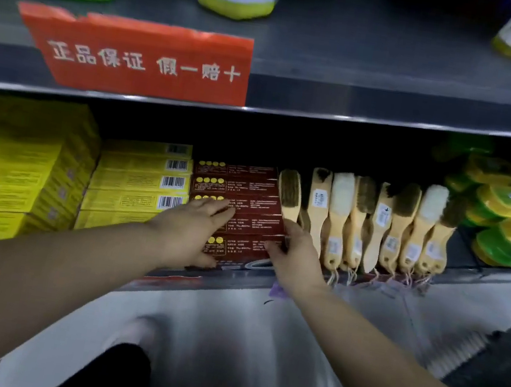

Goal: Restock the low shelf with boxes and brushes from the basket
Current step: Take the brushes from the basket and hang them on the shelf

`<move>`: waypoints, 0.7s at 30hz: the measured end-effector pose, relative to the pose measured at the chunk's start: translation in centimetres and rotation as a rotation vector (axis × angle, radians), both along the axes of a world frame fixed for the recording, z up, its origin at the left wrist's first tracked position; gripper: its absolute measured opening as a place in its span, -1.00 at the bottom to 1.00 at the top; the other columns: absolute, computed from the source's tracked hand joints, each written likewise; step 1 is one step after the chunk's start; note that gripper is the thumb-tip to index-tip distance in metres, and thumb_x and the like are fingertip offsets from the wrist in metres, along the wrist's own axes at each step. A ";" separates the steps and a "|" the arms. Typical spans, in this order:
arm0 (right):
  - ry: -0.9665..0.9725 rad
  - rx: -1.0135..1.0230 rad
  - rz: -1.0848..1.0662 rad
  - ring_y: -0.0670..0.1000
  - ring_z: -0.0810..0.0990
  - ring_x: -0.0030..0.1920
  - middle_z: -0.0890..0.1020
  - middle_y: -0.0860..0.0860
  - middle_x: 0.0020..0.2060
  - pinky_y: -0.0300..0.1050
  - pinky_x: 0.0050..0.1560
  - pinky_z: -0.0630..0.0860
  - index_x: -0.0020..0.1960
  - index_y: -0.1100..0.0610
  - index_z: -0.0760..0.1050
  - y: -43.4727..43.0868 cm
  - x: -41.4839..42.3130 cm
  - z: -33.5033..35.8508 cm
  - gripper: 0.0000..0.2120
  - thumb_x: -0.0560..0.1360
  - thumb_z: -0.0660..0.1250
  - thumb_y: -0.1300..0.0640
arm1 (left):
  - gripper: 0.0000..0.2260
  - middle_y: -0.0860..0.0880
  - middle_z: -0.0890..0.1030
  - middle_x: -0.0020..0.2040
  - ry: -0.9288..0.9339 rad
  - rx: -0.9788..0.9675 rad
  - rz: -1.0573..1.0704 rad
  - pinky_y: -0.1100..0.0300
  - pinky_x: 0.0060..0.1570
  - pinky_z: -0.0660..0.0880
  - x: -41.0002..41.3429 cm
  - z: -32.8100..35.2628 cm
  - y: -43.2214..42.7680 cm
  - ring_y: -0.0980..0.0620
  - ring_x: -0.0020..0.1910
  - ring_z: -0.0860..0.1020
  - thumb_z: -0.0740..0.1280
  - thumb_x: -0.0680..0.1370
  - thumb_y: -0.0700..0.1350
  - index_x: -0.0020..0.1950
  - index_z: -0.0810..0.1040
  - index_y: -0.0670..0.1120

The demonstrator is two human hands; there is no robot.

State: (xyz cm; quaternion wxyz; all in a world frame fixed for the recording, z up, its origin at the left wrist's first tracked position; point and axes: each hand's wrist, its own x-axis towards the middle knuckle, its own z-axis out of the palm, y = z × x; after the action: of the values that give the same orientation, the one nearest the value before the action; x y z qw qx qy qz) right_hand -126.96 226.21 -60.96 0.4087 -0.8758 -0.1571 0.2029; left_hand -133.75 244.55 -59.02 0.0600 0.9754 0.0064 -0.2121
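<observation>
A stack of dark red boxes point(247, 192) with yellow dots lies on the low shelf point(484, 274), between yellow boxes point(139, 182) and a row of wooden brushes point(359, 222). My left hand point(191, 233) rests flat on the red stack's left half, fingers straight, thumb at the lowest box's front. My right hand point(294, 258) holds the right end of the lower red boxes, thumb on their face and fingers curled round the end beside the leftmost brush point(290, 195). The basket is not in view.
More yellow boxes point(12, 167) fill the shelf's left end, and green-yellow sponge packs point(509, 218) pile at the right. The upper shelf edge carries a red sign point(145, 57), with bottles above it. My knees and a pale floor point(226, 338) are below.
</observation>
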 end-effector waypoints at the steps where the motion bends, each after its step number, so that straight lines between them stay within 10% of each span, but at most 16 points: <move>1: -0.008 0.018 -0.011 0.03 0.55 0.10 0.51 0.07 0.17 -0.11 0.19 0.46 0.29 0.07 0.43 0.1 -0.2 -0.2 -0.66 0.53 0.27 0.22 | -0.12 0.04 -0.15 0.56 -0.011 -0.013 -0.002 0.16 0.44 0.05 -0.2 -0.2 0.2 0.02 0.53 -0.06 0.34 0.46 0.19 0.55 -0.16 0.00; 16: -0.182 -0.130 0.039 0.01 0.35 0.28 0.32 0.02 0.28 -0.19 0.33 0.24 0.44 0.11 0.23 1.7 -0.1 0.8 -0.45 0.50 0.33 0.13 | -0.20 -0.02 -0.06 0.57 -0.165 -0.032 0.065 0.24 0.43 -0.11 -4.7 0.6 1.6 0.02 0.53 -0.05 0.29 0.52 0.13 0.55 -0.13 -0.09; 21: -0.212 -0.116 0.349 -0.02 0.27 0.36 0.28 0.01 0.35 -0.33 0.29 0.12 0.41 0.07 0.31 7.1 -3.3 2.4 -0.52 0.52 0.31 0.08 | -0.16 -0.14 -0.11 0.55 -0.108 0.008 0.237 0.22 0.43 -0.10 -8.0 1.2 4.1 -0.07 0.53 -0.08 0.32 0.52 0.08 0.53 -0.19 -0.18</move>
State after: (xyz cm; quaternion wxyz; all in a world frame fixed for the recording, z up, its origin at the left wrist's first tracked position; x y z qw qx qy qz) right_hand -130.21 233.31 -58.54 0.2974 -0.8738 -0.3366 0.1862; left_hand -141.75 248.68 -57.86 0.0811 0.9780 0.1191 -0.1506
